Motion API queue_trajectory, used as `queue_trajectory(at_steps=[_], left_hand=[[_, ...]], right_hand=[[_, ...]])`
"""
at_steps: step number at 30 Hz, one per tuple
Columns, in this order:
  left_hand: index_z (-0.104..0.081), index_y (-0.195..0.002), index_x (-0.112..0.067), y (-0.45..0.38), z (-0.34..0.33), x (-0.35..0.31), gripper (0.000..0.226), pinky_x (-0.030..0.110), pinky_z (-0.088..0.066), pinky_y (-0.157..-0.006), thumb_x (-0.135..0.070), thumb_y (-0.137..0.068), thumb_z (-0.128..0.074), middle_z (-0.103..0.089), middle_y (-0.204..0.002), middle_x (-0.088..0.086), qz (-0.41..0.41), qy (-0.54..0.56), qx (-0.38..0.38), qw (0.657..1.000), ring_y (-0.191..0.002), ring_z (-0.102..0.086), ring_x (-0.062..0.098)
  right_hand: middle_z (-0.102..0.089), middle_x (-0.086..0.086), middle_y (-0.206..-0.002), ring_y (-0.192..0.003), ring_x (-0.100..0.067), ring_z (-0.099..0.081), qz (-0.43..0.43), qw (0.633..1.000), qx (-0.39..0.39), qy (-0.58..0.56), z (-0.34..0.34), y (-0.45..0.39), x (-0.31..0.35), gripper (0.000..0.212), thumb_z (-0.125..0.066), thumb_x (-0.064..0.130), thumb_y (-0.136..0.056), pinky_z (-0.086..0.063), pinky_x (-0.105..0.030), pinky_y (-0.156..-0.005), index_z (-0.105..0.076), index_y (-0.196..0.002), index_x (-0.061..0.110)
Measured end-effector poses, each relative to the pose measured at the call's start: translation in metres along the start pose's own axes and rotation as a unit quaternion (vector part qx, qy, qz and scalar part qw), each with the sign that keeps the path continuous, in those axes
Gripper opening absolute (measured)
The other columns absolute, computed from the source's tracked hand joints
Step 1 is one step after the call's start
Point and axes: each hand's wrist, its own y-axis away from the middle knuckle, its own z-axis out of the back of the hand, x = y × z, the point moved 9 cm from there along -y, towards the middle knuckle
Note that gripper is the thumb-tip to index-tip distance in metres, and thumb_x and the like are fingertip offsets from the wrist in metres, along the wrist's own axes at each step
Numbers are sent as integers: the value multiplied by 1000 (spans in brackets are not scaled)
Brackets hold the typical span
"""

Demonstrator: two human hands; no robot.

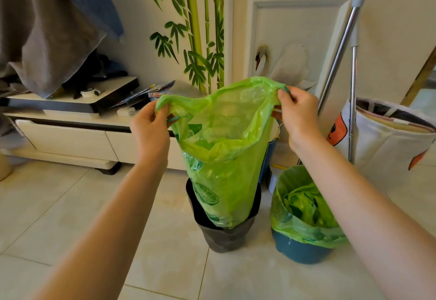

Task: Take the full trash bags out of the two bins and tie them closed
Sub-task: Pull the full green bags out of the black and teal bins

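Observation:
A green trash bag [224,158] with lime prints hangs stretched upward, its lower end still inside a dark grey bin [224,238] on the floor. My left hand [151,127] pinches the bag's rim on the left. My right hand [297,110] pinches the rim on the right, and the mouth is held wide between them. To the right stands a teal bin [302,252] with a second green bag [304,214] folded over its rim and green contents inside.
A low white cabinet [66,139] with clutter stands at the left against the wall. A mop handle [339,56] leans at the right beside a white fabric basket [387,143]. Pale floor tiles [70,205] lie in front of the bins.

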Motion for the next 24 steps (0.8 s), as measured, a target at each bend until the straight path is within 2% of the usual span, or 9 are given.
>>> queue_trajectory(at_steps=[3,6,8,10,15,17,19,21,24], left_hand=[[-72,-87,-24,9,4,-33,23,26,-57,-76,-11,-94,-55,-70,-84,-1,-34,9,0,999,-84,-68,16],[-71,-92,-20,23,7,-58,17,18,-55,-68,-11,-94,-56,-69,-83,-3,-56,25,-7,998,-76,-68,5],[-70,-92,-20,33,11,-70,16,16,-53,-65,-12,-94,-57,-68,-83,-3,-67,26,-12,997,-73,-66,3],[-71,-91,-22,42,12,-77,16,18,-54,-66,-13,-93,-58,-68,-84,-2,-64,26,-5,998,-75,-67,5],[-73,-86,-22,68,13,-85,19,23,-54,-65,-13,-93,-57,-70,-77,-3,-19,39,39,998,-72,-68,9],[-72,-84,-19,82,12,-80,20,22,-54,-60,-13,-94,-56,-70,-69,-5,11,29,66,997,-65,-67,9],[-70,-80,-16,95,14,-69,20,21,-54,-55,-14,-94,-55,-69,-63,-6,49,20,79,995,-59,-67,9],[-69,-77,-14,107,15,-49,21,21,-53,-50,-15,-94,-56,-69,-60,-5,93,-9,95,991,-56,-66,8],[-68,-76,-1,122,16,-6,21,24,-57,-54,-12,-92,-57,-66,-63,7,153,-76,131,977,-54,-64,13]], right_hand=[[-68,-21,-95,-87,-27,-69,48,999,-12,9,14,16,29,23,-48,15,-98,-60,-33,-74,-65,-98,0],[-68,-5,-85,-80,-16,-68,93,996,4,11,23,33,58,19,-48,13,-97,-58,-22,-69,-67,-93,13],[-69,-1,-81,-80,-17,-70,102,995,19,-4,29,42,70,23,-49,14,-97,-59,-29,-71,-66,-84,23],[-69,4,-78,-76,-11,-70,93,995,27,-30,37,53,79,27,-50,13,-97,-58,-27,-68,-66,-80,28],[-68,8,-62,-60,1,-66,96,993,53,-41,57,85,95,23,-51,5,-94,-52,-15,-56,-68,-81,16],[-55,-2,-55,-48,-1,-52,125,989,78,18,62,99,106,21,-52,7,-88,-40,-11,-49,-65,-73,-1],[-42,-3,-52,-47,-5,-37,134,975,134,117,59,110,109,29,-52,16,-81,-30,-17,-46,-59,-64,-6],[-41,2,-48,-48,-6,-36,89,950,217,206,52,119,92,32,-55,19,-82,-30,-22,-48,-60,-57,2],[-40,-7,-53,-52,-15,-38,10,894,313,320,42,135,41,34,-57,19,-83,-30,-26,-52,-56,-57,-3]])
